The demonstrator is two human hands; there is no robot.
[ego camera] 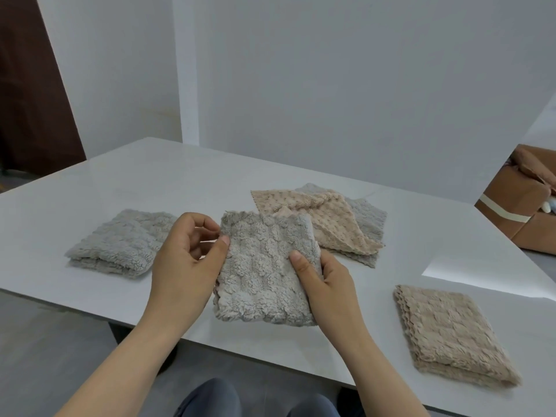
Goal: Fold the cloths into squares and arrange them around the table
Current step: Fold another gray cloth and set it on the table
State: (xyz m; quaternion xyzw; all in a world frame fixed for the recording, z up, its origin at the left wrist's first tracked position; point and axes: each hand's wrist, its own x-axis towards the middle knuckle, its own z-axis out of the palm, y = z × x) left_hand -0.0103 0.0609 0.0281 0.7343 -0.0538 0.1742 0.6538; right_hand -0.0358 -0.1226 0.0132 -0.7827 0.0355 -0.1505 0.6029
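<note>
A folded grey fluffy cloth point(261, 266) is held up above the white table point(150, 182) near its front edge. My left hand point(186, 257) pinches the cloth's left edge with thumb and fingers. My right hand point(322, 284) grips its right side, thumb on top. A folded grey cloth point(120, 242) lies on the table to the left. A folded beige cloth point(448, 332) lies at the front right. Behind the held cloth, an unfolded beige cloth point(325, 224) lies over an unfolded grey cloth point(367, 218).
A brown cardboard box point(517, 203) with a strip of pale tape stands past the table's right edge. White walls rise behind the table, with a dark door point(27, 94) at the far left. My knees point(210, 398) show below the table's front edge.
</note>
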